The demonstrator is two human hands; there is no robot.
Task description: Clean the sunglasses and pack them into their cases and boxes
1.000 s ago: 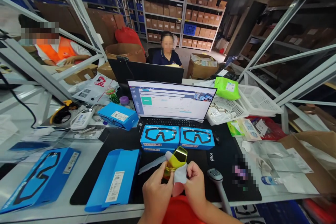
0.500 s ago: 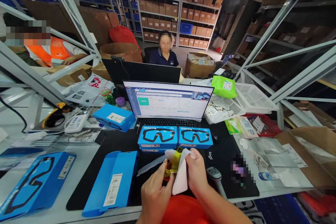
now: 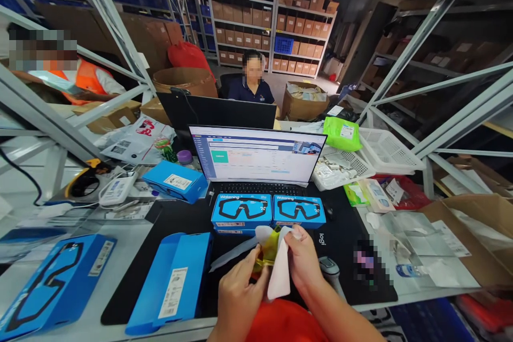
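A yellow see-through lens [image 3: 271, 246] is pinched by my left hand [image 3: 240, 288] just in front of my body. My right hand [image 3: 303, 256] is closed on a white wiping cloth [image 3: 279, 278], which drapes over the lens from both sides and hides part of it. Beyond my hands stand two blue glasses boxes, a left one [image 3: 241, 210] and a right one [image 3: 299, 209], stacked on others. An opened blue box [image 3: 172, 278] lies left of my left hand. Between it and the lens is a pale flat strip [image 3: 232, 254].
A laptop-like screen [image 3: 258, 156] and keyboard stand behind the boxes. Right of my hands lies a scanner [image 3: 330, 268] on the black mat [image 3: 360, 291]. More blue boxes [image 3: 60, 278] are at left. White baskets [image 3: 388, 149] and a cardboard box [image 3: 481, 224] are at right. Two people sit beyond the desk.
My hands, the lens and the cloth have shifted very slightly to the right. At the far left, the person in the orange vest has leaned and now has a pale sheet-like thing in front.
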